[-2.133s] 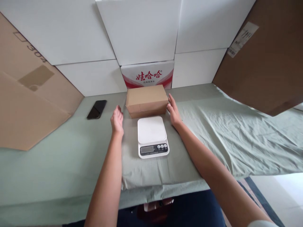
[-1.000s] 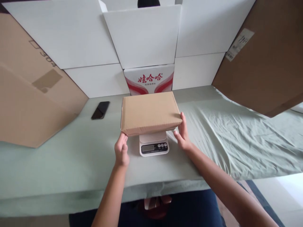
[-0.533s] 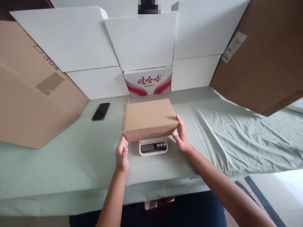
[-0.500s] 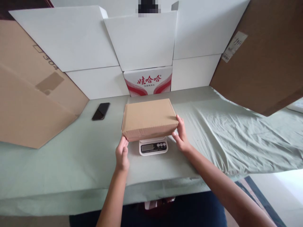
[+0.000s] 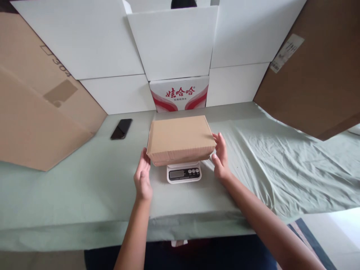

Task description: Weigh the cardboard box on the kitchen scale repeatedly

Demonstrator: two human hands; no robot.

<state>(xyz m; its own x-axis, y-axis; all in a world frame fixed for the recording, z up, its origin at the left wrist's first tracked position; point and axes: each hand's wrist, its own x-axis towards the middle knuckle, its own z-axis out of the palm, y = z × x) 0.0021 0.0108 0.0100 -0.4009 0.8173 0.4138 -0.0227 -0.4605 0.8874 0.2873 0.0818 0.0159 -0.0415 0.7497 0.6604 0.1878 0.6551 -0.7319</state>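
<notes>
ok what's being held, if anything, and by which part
No firm grip shows: the left hand is open at the left end of the small carton, the right hand at its right; contact cannot be told.

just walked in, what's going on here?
A person's left hand and right hand are open at either end of a brown cardboard box. The box sits over a white digital scale, covering all but its front; no digits are readable on the display. A black phone lies to the left on the green cloth.
</notes>
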